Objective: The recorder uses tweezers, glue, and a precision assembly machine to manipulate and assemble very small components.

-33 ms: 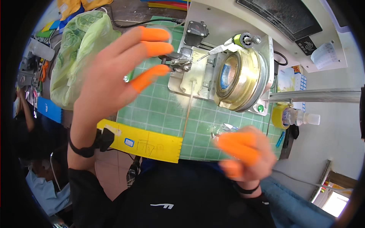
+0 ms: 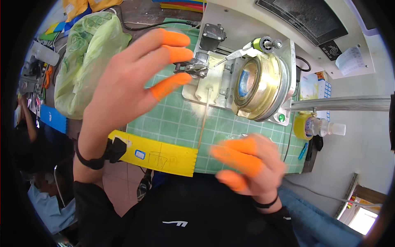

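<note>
My left hand (image 2: 123,84), with orange finger cots on its fingertips, hovers left of a small metal clamp (image 2: 199,68). Its fingers are spread and nothing shows between them. Over the near right of the green gridded mat (image 2: 173,119) is my right hand (image 2: 259,164), also in orange finger cots. Its thumb stands apart from the other fingers, and I see nothing held. Beyond both hands sits a bench machine with a brass-coloured round housing (image 2: 267,90). A thin stick (image 2: 204,119) runs from its pale plate (image 2: 212,78) toward a yellow strip (image 2: 168,155).
A crumpled green plastic bag (image 2: 86,61) lies at the left. On the right are a clear bottle (image 2: 321,126), a teal pen (image 2: 303,151) and a metal rail (image 2: 349,103). A black motor-like block (image 2: 212,36) stands behind the clamp. Another person's arm (image 2: 26,117) shows far left.
My left hand has shifted slightly right, closer to the clamp. My right hand has moved left, its thumb and fingers farther apart, and now covers most of a shiny bit on the mat.
</note>
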### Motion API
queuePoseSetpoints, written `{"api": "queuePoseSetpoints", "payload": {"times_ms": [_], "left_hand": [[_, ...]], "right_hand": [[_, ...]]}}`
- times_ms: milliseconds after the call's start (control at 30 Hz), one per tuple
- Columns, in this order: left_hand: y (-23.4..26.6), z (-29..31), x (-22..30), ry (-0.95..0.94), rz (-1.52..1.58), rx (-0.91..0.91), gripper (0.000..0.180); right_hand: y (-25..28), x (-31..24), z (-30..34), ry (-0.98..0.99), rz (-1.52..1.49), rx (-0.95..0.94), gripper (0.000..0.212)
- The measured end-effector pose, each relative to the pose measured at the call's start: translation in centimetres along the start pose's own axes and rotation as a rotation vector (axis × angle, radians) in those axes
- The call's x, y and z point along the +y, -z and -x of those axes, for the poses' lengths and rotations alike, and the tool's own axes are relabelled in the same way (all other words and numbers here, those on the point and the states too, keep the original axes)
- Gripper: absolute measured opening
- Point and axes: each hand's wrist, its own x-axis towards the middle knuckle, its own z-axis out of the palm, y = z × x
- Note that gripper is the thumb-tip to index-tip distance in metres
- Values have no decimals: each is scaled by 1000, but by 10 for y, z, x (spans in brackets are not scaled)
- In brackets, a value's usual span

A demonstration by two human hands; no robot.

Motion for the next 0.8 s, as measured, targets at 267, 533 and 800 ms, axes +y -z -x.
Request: {"api": "queuePoseSetpoints", "payload": {"times_ms": [267, 533, 800], "left_hand": [[-15, -3, -5, 37, 133, 82, 29], [-22, -11, -11, 30, 117, 37, 24], [-26, -11, -4, 10, 190, 121, 19]], "right_hand": [[-98, 23, -28, -658, -844, 391, 33], [-108, 37, -25, -705, -896, 508, 26], [-109, 41, -29, -711, -922, 518, 26]]}}
